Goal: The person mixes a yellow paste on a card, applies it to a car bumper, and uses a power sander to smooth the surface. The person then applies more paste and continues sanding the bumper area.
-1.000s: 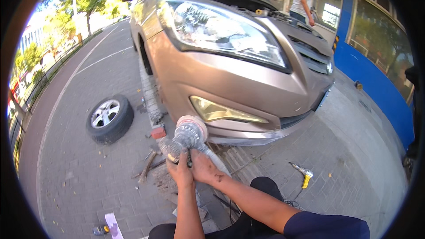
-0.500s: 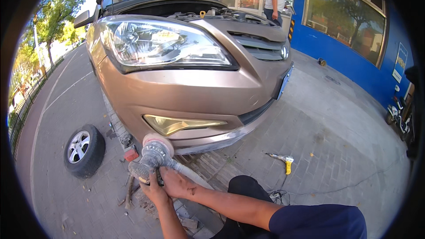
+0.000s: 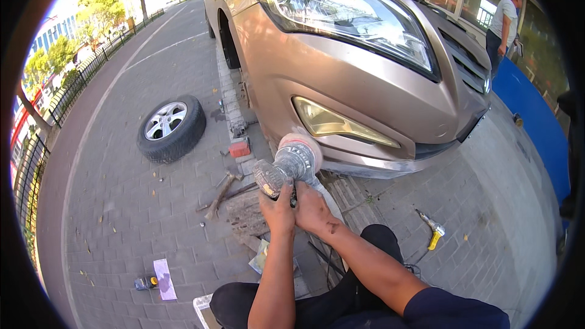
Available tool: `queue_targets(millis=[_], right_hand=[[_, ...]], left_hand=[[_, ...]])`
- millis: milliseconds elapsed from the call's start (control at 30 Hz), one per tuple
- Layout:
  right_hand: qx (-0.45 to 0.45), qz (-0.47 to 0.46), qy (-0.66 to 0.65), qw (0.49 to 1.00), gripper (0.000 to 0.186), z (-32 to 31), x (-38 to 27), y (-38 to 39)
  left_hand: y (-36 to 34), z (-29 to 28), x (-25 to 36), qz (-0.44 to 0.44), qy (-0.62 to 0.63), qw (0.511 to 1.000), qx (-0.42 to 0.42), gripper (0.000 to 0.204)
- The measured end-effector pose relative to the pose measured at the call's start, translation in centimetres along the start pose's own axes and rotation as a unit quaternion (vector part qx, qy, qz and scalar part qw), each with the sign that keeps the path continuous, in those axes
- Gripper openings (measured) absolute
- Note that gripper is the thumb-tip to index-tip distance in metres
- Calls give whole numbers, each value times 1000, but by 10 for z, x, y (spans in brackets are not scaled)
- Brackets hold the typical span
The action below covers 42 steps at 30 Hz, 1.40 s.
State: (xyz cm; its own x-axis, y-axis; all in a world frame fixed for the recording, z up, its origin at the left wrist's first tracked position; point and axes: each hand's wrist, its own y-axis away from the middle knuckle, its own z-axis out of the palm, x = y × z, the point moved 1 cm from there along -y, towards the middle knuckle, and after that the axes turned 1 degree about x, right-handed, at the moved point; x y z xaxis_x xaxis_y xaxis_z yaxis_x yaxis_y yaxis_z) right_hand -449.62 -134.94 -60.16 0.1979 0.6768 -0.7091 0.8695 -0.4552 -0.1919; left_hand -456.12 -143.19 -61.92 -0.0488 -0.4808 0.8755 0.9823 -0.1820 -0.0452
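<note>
Both of my hands grip a dusty grey power sander [image 3: 275, 173] with a round pinkish pad [image 3: 303, 145]. My left hand [image 3: 278, 210] is closed round the near end of its body, and my right hand [image 3: 312, 208] is wrapped beside it, partly hiding the handle. The pad meets the lower corner of the car's bronze front bumper [image 3: 359, 85], below and left of the yellowed fog-light panel [image 3: 338, 125]. Pale, scuffed patches run along the bumper's lower lip [image 3: 378, 169]. Above sits the clear headlight [image 3: 347, 9].
A loose wheel [image 3: 172, 129] lies on the paving at left, near a red block [image 3: 239, 148] and sticks [image 3: 218, 198]. Right of me is a yellow-handled tool [image 3: 431, 228]. A purple paper strip [image 3: 164, 279] lies near left. A person [image 3: 503, 27] stands beyond the car.
My view has swung left and down, so the car sits farther right and more paving shows. Both hands still hold the sander at the bumper's lower corner.
</note>
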Motion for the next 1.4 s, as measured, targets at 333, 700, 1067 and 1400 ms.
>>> queue_targets(millis=[333,700,1067,1400], right_hand=[[24,-16,32,999,41,-8,-1,0],[40,-13,45,998,40,-7,3,-2],[-15,-20,20,999,50,5,36,25],[-65,31,-107,992,66,19,67,38]], left_hand=[[5,10,6,-5,33,999,-11,46],[2,6,-8,-17,-22,1000,1,50],[31,-8,-54,-61,-38,996,61,56],[38,-28,-72,-158,37,986,43,44]])
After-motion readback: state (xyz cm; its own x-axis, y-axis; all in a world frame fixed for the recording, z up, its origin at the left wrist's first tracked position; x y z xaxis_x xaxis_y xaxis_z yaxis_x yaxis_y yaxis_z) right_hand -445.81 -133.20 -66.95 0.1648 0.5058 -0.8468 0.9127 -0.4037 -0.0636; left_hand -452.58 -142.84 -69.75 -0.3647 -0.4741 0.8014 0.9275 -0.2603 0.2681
